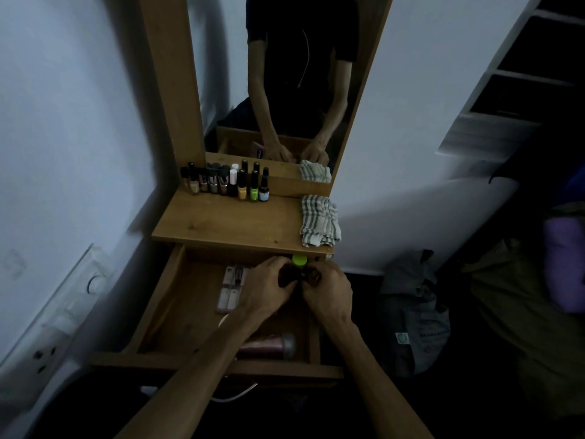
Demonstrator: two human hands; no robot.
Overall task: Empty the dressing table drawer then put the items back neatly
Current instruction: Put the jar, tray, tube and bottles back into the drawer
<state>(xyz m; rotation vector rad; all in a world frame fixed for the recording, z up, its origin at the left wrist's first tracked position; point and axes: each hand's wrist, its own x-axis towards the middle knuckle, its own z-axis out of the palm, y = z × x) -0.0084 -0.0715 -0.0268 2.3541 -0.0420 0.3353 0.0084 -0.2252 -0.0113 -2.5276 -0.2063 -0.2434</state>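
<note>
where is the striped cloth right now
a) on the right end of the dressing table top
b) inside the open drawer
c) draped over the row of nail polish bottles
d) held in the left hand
a: the striped cloth lies folded on the right end of the dressing table top, apart from the nail polish bottles at the back left, above the open drawer.

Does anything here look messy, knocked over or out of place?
Only small things. The checked cloth sits crumpled at the tabletop's right edge, and a pink bottle lies on its side in the open drawer. The nail polish bottles stand upright in a row.
</note>
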